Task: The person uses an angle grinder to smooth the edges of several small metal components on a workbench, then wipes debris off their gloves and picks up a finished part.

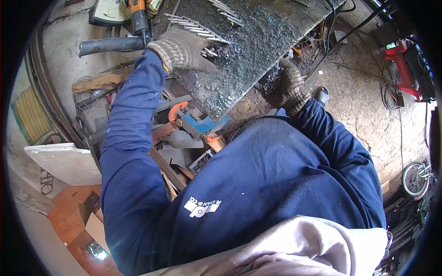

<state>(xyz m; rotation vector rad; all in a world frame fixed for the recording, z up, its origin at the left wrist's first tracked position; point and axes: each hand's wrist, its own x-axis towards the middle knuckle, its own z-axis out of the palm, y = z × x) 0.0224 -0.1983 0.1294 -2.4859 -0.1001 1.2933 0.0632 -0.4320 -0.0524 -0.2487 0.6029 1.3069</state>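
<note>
My left hand, in a grey-brown knitted glove, lies over the near left part of a worktable covered in dark grit. Its fingers point right, and a few short metal rod ends show in the gap by the thumb. Just beyond the hand, a row of thin metal rods lies side by side. A second row of rods is farther back. My right hand, also gloved, hangs beside the table's right edge, above dark clutter; its fingers are not clear enough to read.
Left of the table are an orange-and-black power tool, a grey cylindrical bar and a wooden piece. A blue-and-orange tool sits below the near corner. Cables run along the right; a red machine stands farther right.
</note>
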